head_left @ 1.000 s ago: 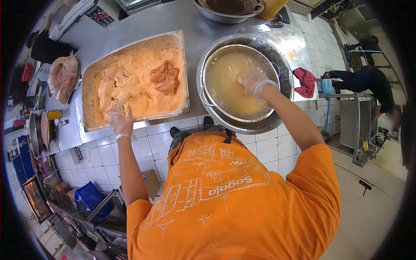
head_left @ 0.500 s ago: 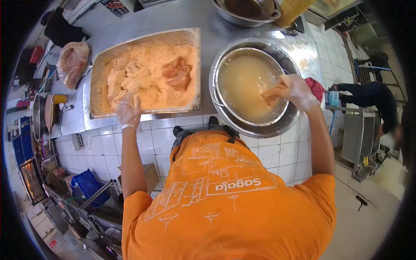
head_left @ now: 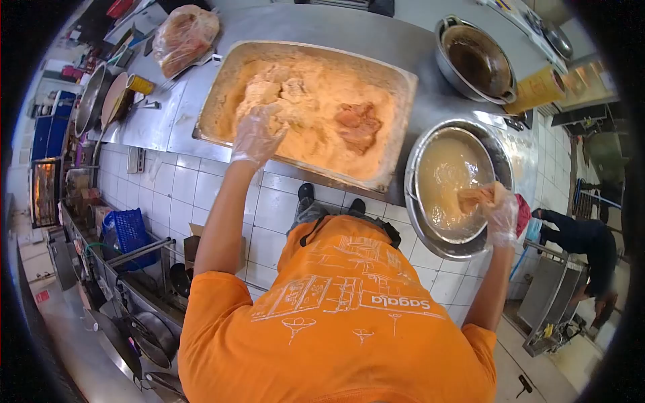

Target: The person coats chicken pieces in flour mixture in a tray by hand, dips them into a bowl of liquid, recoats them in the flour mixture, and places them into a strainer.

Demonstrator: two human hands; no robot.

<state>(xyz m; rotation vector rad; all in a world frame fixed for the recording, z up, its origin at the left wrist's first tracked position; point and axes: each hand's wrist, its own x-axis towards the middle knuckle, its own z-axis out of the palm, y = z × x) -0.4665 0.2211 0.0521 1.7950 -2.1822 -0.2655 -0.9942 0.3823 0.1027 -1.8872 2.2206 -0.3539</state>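
My left hand [head_left: 259,138], in a clear plastic glove, is at the near left of a metal tray [head_left: 395,156] of orange-tinted flour [head_left: 316,87]. Its fingers are apart at the flour, beside some coated lumps [head_left: 285,91]. A raw, reddish piece of chicken [head_left: 358,126] lies uncoated on the flour at the tray's right. My gloved right hand [head_left: 502,213] is closed on another piece of chicken [head_left: 474,199], which hangs at the surface of cloudy liquid [head_left: 451,176] in a metal pot [head_left: 415,164]. That pot sits inside a wider metal basin [head_left: 505,156].
A plastic bag of raw meat [head_left: 186,40] rests at the table's back left. Behind the basin are a dark wok-like pan [head_left: 474,60] and a yellow container [head_left: 537,91]. Another person [head_left: 581,238] bends over at the right. A blue crate [head_left: 131,235] stands lower left.
The camera view has turned, so the tray and pot appear farther right. My right hand still holds the chicken at the liquid; my left hand has reached slightly farther into the tray.
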